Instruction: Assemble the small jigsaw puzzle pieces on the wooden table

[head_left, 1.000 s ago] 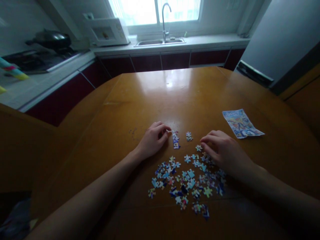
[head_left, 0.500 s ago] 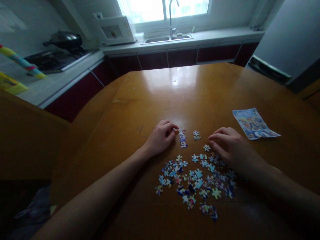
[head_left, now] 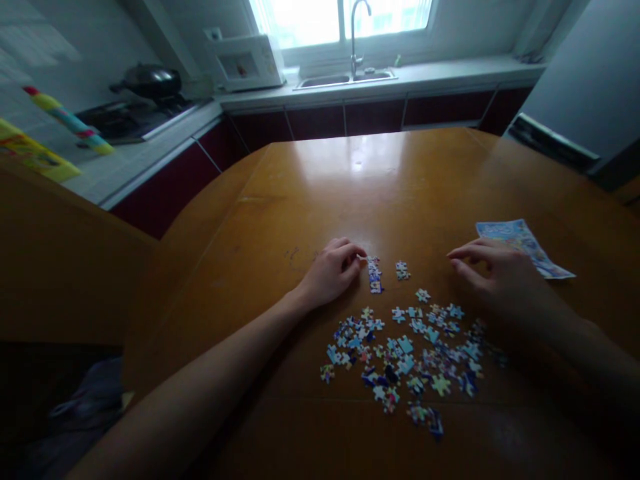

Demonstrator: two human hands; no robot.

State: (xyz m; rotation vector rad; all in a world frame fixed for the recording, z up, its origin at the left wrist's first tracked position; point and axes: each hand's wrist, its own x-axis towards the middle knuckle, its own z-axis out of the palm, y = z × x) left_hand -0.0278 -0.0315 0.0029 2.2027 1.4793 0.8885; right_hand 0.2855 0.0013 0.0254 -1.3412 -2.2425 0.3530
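Note:
My left hand [head_left: 334, 270] rests on the wooden table with thumb and fingers curled together. A pale puzzle piece [head_left: 363, 258] shows at its fingertips, close to the top of a narrow strip of joined puzzle pieces [head_left: 375, 276]. Right of that strip lies a small joined block of puzzle pieces [head_left: 402, 270]. My right hand [head_left: 500, 273] hovers over the table, thumb and fingers apart with nothing visible between them. It partly covers a printed picture sheet [head_left: 540, 253]. Loose puzzle pieces [head_left: 405, 345] are scattered nearer to me, and a single puzzle piece [head_left: 423, 295] lies above them.
The wooden table [head_left: 320, 193] reaches toward a counter with a sink [head_left: 325, 81] and a microwave [head_left: 245, 63]. At the left a wok [head_left: 153, 81] stands on the stove, near a yellow bottle [head_left: 70, 121]. A fridge [head_left: 590, 87] stands at the right.
My right hand has moved right, away from the loose pieces and over the picture sheet. My left hand stays beside the strip. The whole view has shifted slightly.

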